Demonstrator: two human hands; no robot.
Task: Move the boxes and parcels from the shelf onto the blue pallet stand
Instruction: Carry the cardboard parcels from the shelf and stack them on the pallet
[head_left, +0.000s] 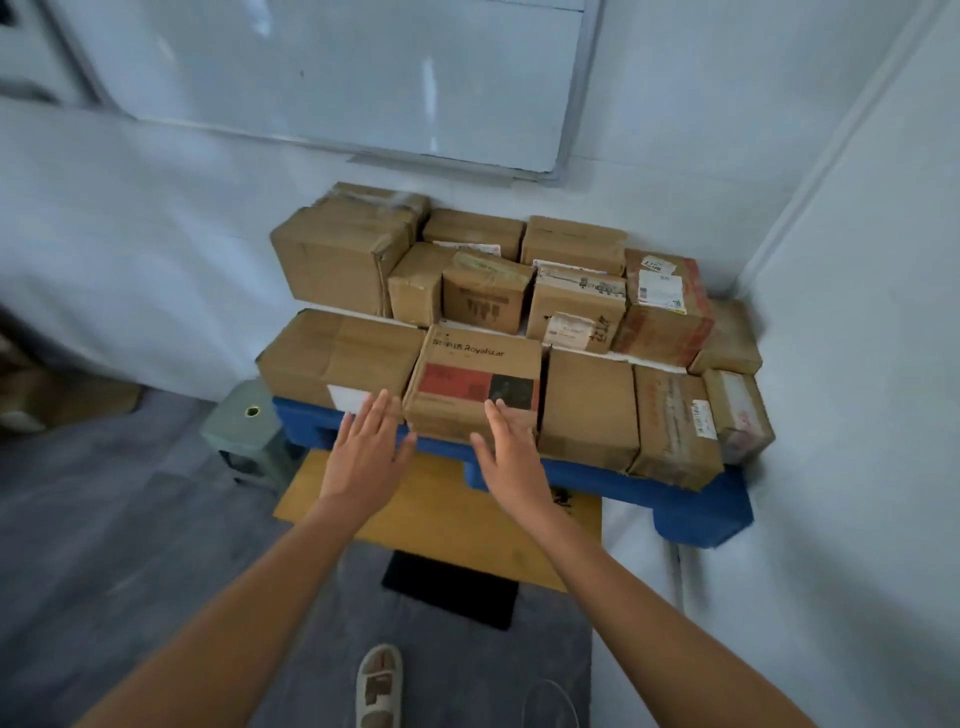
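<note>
The blue pallet stand (691, 512) sits in the room's corner, loaded with several brown cardboard boxes in a front row and a higher back row. A Royalstar box (475, 379) with a red and black label stands in the front row. My left hand (366, 449) is spread flat by that box's lower left corner, over the gap to the neighbouring box (332, 358). My right hand (506, 449) lies open against the Royalstar box's lower front face. Neither hand grips anything. No shelf is in view.
A grey-green stool (244, 421) stands left of the pallet. A yellow board (447, 519) and a black mat (452, 590) lie on the grey floor in front. A whiteboard (332, 78) hangs on the wall above. My slippered foot (379, 686) is below.
</note>
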